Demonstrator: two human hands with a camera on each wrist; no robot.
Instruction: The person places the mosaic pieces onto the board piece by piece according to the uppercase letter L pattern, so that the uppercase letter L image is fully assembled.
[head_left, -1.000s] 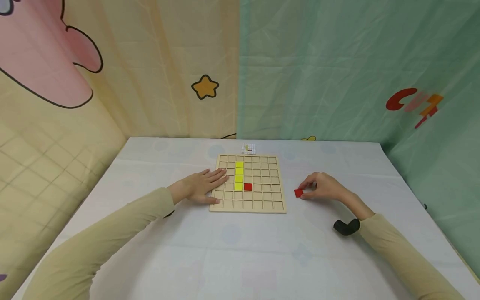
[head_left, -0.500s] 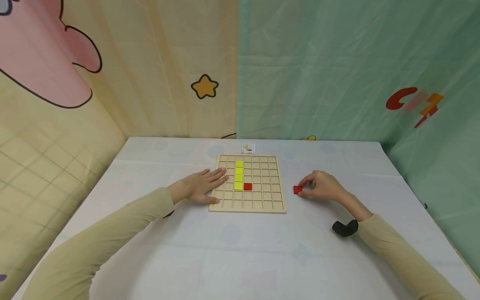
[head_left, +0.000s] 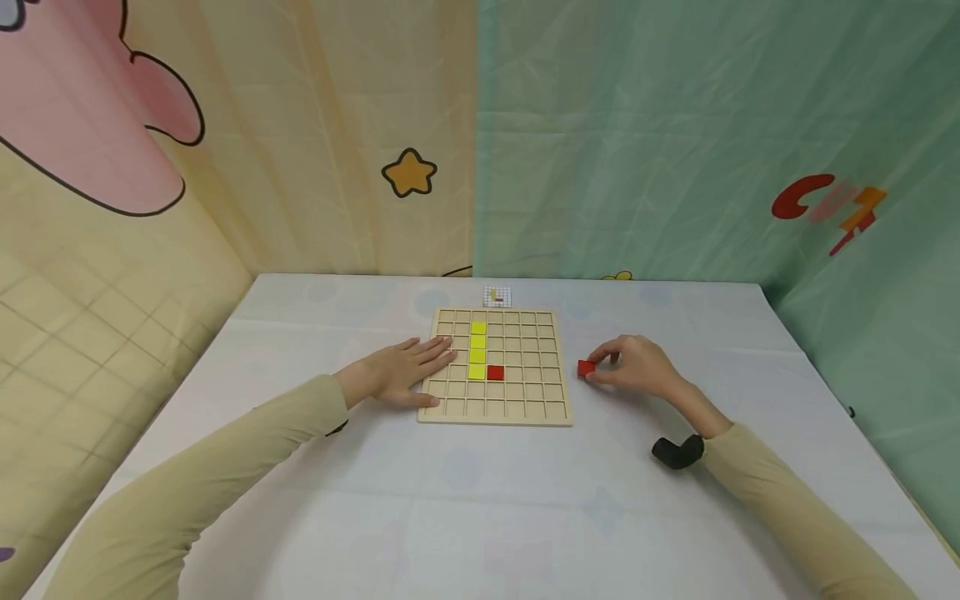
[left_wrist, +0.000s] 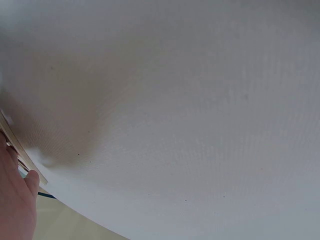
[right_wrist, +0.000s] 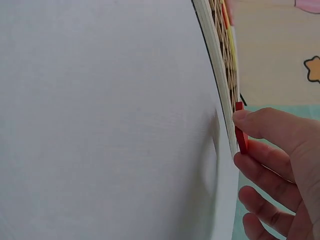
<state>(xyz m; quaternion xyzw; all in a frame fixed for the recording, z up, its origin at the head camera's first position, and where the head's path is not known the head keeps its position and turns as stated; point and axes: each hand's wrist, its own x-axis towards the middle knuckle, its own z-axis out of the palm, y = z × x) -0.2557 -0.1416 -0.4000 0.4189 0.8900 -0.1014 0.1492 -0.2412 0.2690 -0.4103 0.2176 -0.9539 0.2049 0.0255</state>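
A wooden grid board (head_left: pixel 495 413) lies on the table. In one column sit several yellow square tiles (head_left: pixel 478 342), with a red tile (head_left: pixel 496 373) right beside the lowest one. My left hand (head_left: pixel 401 372) rests flat on the board's left side, fingers spread; only part of it shows in the left wrist view. Just off the board's right edge, my right hand (head_left: pixel 636 365) pinches another red tile (head_left: pixel 586 369) between thumb and fingers. That pinched red tile (right_wrist: pixel 241 128) appears edge-on in the right wrist view, held by its rim.
A small printed card (head_left: pixel 497 297) with a coloured grid pattern lies behind the board. The white-covered table (head_left: pixel 465 517) is bounded by patterned curtains (head_left: pixel 622 150) at the back and sides. A black band piece (head_left: pixel 678 452) sits at my right wrist.
My right hand has moved left and slightly away from me with the red tile, closer to the board's right edge. The left hand and the tiles on the board stay put.
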